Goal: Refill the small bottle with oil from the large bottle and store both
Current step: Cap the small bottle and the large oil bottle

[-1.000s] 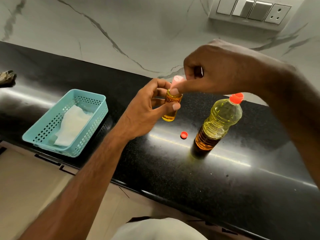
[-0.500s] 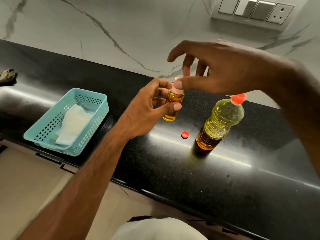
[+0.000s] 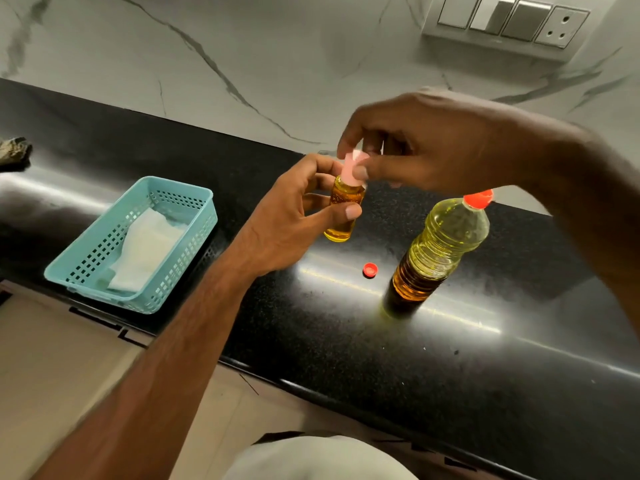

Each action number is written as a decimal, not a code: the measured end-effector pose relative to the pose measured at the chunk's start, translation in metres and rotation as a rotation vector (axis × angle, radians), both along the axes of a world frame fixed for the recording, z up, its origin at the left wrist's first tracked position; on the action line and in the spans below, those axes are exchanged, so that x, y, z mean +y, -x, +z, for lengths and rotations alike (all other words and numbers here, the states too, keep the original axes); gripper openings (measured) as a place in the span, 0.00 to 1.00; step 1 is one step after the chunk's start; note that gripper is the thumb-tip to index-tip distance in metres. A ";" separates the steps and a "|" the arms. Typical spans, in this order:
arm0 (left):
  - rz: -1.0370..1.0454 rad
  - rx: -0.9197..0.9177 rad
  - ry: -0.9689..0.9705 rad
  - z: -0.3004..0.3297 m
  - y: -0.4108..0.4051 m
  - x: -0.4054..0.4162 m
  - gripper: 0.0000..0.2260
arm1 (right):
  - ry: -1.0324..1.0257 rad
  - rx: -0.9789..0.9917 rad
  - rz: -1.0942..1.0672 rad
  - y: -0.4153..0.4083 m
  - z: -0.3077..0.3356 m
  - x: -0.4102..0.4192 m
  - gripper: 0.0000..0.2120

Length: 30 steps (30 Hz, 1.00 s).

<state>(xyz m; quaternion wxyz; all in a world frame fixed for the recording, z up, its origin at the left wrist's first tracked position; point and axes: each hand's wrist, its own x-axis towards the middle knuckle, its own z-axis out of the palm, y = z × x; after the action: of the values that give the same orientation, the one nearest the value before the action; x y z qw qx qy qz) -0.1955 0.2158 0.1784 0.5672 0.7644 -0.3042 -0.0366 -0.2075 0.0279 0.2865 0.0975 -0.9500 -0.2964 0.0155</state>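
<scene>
The small bottle (image 3: pixel 344 209) stands nearly upright above the surface (image 3: pixel 346 341), left of the large bottle (image 3: pixel 440 247), gripped by the left hand (image 3: pixel 294 220); right hand (image 3: pixel 426 150) fingers (image 3: pixel 360 172) pinch the pink cap (image 3: pixel 351 169) atop its neck; twisting follows that upright axis, I judge.

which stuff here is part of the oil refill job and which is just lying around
Job: small bottle in left hand; pink cap pinched by right hand; large bottle; small red cap.
Lying about: teal basket with white cloth; wall switches.
</scene>
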 end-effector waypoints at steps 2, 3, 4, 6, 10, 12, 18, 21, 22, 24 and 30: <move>-0.016 0.007 -0.005 -0.001 0.001 -0.001 0.15 | -0.013 -0.021 -0.040 -0.002 -0.002 0.001 0.11; -0.024 0.015 -0.001 -0.001 0.001 -0.002 0.14 | -0.003 -0.052 -0.048 -0.002 -0.004 0.001 0.12; -0.027 0.021 0.005 0.000 0.002 -0.002 0.13 | 0.014 -0.103 -0.034 -0.002 -0.006 0.002 0.13; -0.038 0.021 0.003 0.002 0.002 -0.002 0.13 | 0.065 -0.246 0.052 0.000 -0.012 0.007 0.14; -0.135 0.077 0.024 0.006 0.004 -0.005 0.16 | 0.253 -0.403 0.133 0.004 -0.028 0.015 0.14; -0.134 0.062 0.032 0.004 0.006 -0.009 0.16 | 0.304 -0.398 0.089 0.003 -0.030 0.017 0.15; -0.014 -0.057 0.013 -0.010 0.005 -0.015 0.19 | 0.256 -0.337 -0.037 -0.002 -0.034 0.021 0.16; 0.021 -0.069 -0.009 -0.015 0.003 -0.016 0.21 | 0.249 -0.358 -0.053 -0.008 -0.040 0.021 0.15; 0.032 -0.067 -0.019 -0.017 0.001 -0.016 0.22 | 0.235 -0.354 -0.055 -0.010 -0.043 0.021 0.15; 0.063 -0.049 -0.038 -0.024 -0.005 -0.016 0.23 | 0.117 -0.336 -0.078 -0.016 -0.051 0.021 0.20; 0.236 0.039 -0.016 -0.080 -0.030 -0.009 0.18 | -0.675 -0.169 -0.386 -0.048 -0.135 0.014 0.15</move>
<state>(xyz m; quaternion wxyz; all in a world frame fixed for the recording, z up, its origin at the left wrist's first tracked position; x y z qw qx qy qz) -0.1657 0.2073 0.0985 0.5673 0.7985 -0.2010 0.0132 -0.1597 0.0420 0.1512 0.3806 -0.9007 -0.1076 -0.1798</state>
